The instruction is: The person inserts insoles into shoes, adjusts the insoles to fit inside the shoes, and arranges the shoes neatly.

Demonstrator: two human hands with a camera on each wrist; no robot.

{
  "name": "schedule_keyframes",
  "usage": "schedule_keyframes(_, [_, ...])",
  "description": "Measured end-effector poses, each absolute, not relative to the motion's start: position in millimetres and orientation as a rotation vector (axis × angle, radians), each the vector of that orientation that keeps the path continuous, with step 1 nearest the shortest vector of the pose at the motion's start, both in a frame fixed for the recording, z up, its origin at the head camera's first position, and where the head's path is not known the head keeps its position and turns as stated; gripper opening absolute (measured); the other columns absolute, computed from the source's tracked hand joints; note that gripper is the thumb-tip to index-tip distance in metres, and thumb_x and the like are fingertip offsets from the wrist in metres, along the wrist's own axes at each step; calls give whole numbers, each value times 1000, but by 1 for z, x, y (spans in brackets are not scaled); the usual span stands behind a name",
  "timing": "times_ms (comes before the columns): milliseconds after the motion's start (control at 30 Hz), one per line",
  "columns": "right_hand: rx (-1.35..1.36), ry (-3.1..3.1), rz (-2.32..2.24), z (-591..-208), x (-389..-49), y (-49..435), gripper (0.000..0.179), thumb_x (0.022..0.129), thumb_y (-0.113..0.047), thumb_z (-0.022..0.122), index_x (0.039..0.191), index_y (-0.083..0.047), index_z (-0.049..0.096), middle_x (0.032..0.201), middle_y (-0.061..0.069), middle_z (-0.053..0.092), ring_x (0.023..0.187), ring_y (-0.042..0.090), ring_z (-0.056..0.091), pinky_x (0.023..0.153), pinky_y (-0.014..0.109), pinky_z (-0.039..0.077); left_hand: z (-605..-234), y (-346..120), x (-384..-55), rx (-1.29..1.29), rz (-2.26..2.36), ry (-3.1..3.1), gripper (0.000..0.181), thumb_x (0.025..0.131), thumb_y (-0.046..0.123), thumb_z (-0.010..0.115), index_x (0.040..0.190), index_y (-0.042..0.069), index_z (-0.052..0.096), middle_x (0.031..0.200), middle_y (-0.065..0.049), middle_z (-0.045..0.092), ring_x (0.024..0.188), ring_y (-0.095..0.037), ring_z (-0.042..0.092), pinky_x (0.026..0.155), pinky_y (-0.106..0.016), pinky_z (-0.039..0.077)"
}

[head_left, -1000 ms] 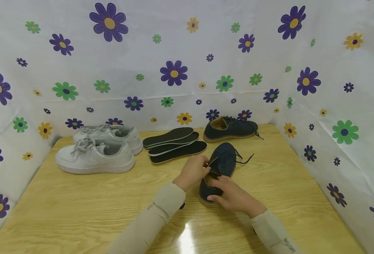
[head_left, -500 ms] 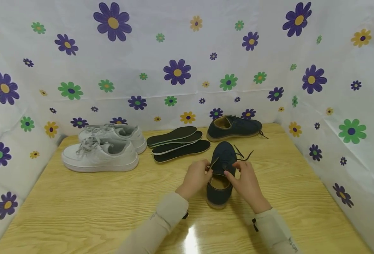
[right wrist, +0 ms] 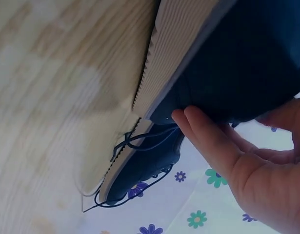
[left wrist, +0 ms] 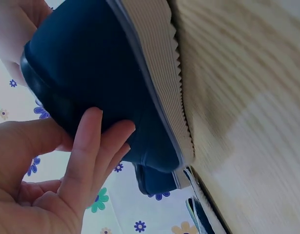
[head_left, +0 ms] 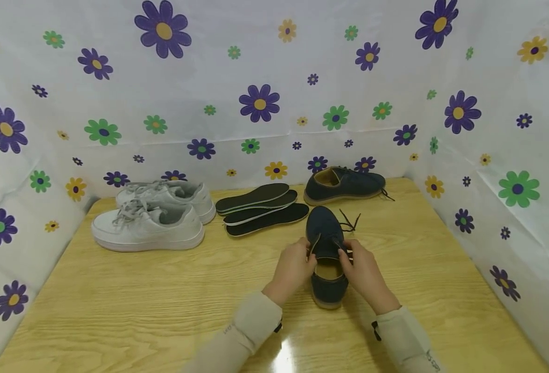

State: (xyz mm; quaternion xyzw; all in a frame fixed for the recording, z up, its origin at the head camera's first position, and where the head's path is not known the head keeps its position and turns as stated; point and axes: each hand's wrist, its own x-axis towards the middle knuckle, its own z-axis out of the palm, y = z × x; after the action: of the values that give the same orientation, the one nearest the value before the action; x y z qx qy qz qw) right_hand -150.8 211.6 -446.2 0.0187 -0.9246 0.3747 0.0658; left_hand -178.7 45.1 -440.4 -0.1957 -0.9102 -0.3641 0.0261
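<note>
A navy lace-up shoe (head_left: pixel 324 224) stands on the table with its toe pointing away and its tan-lined opening towards me. On its left side, my left hand (head_left: pixel 293 268) pinches the edge of the lacing flap between thumb and fingers. The right flap is pinched likewise by my right hand (head_left: pixel 364 270). Both flaps are spread apart, with the tongue between them. In the left wrist view, fingertips (left wrist: pixel 121 127) lie along the dark upper (left wrist: pixel 93 58). The right wrist view has fingers (right wrist: pixel 208 131) against the other side, above the ribbed sole (right wrist: pixel 176 46).
Loose laces (head_left: pixel 350 223) trail right of the shoe. Its navy mate (head_left: pixel 344 187) stands behind. Several dark insoles (head_left: pixel 267 220) lie at the back middle, beside a pair of white sneakers (head_left: pixel 148 233). Flowered cloth (head_left: pixel 218 67) walls the wooden table (head_left: pixel 129 305) at back and sides.
My right hand has left the shoe's opening and moved forward to the right flap, which it now pinches. The left hand keeps its pinch. The heel has swung right, so the shoe points straighter away.
</note>
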Motion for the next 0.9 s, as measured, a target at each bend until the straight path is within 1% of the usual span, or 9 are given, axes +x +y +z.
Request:
schedule_keyframes(67, [74, -2775, 1104, -447, -150, 212, 34, 100, -8, 48, 127, 13, 47, 119, 31, 57, 100, 40, 64, 77, 45, 54, -440, 46, -175, -597, -1117, -2809, 17, 88, 3, 65, 101, -6, 60, 78, -11, 64, 57, -14, 55, 49, -21, 42])
schedule_keyframes(133, [112, -2760, 1063, -448, -150, 212, 33, 100, -7, 47, 128, 11, 46, 118, 31, 58, 95, 38, 65, 71, 43, 54, -440, 47, -172, -588, -1119, -2811, 18, 88, 3, 65, 101, -7, 60, 78, -12, 64, 57, -12, 53, 48, -21, 41])
schedule_keyframes(233, [199, -2720, 976, -450, -148, 215, 37, 98, -5, 51, 133, 6, 45, 120, 29, 55, 93, 37, 64, 66, 42, 52, -440, 48, -168, -572, -1110, -2810, 19, 88, 4, 65, 103, -7, 60, 80, -14, 65, 59, -12, 54, 49, -21, 41])
schedule_keyframes(300, [277, -2677, 906, -451, -148, 217, 39, 95, -3, 57, 131, 2, 45, 121, 27, 51, 95, 37, 61, 66, 42, 52, -440, 48, -167, -565, -1101, -2809, 19, 88, 4, 66, 102, -7, 60, 79, -13, 64, 57, -12, 53, 47, -21, 41])
schedule_keyframes(367, [366, -2629, 821, -450, -148, 218, 38, 89, -2, 66, 125, -1, 51, 119, 24, 48, 98, 37, 57, 69, 43, 52, -440, 48, -166, -564, -1092, -2806, 19, 88, 5, 66, 101, -7, 60, 77, -12, 64, 55, -11, 52, 46, -20, 40])
schedule_keyframes(500, [554, -2604, 596, -444, -155, 219, 27, 76, -6, 81, 96, -8, 62, 108, 14, 51, 95, 32, 53, 76, 44, 48, -440, 49, -165, -561, -1069, -2800, 20, 88, 6, 66, 102, -7, 60, 78, -13, 64, 56, -13, 55, 47, -21, 42])
schedule_keyframes(567, [622, -2622, 456, -440, -159, 217, 25, 71, -9, 85, 86, -11, 65, 104, 12, 52, 94, 30, 51, 78, 44, 46, -440, 49, -165, -556, -1050, -2798, 20, 88, 6, 66, 103, -7, 60, 81, -15, 65, 59, -17, 59, 49, -23, 44])
schedule_keyframes(700, [701, -2631, 196, -436, -165, 212, 25, 68, -14, 87, 83, -11, 67, 98, 10, 51, 86, 27, 46, 73, 43, 42, -440, 50, -164, -547, -1029, -2802, 18, 89, 6, 66, 101, -6, 60, 84, -16, 66, 64, -22, 63, 51, -25, 46])
schedule_keyframes(900, [754, -2554, 40, -437, -170, 210, 24, 69, -12, 86, 76, -11, 64, 93, 10, 48, 83, 26, 45, 67, 40, 40, -442, 50, -164, -559, -1035, -2803, 13, 89, 6, 66, 95, -2, 58, 76, -12, 62, 59, -18, 58, 48, -23, 41])
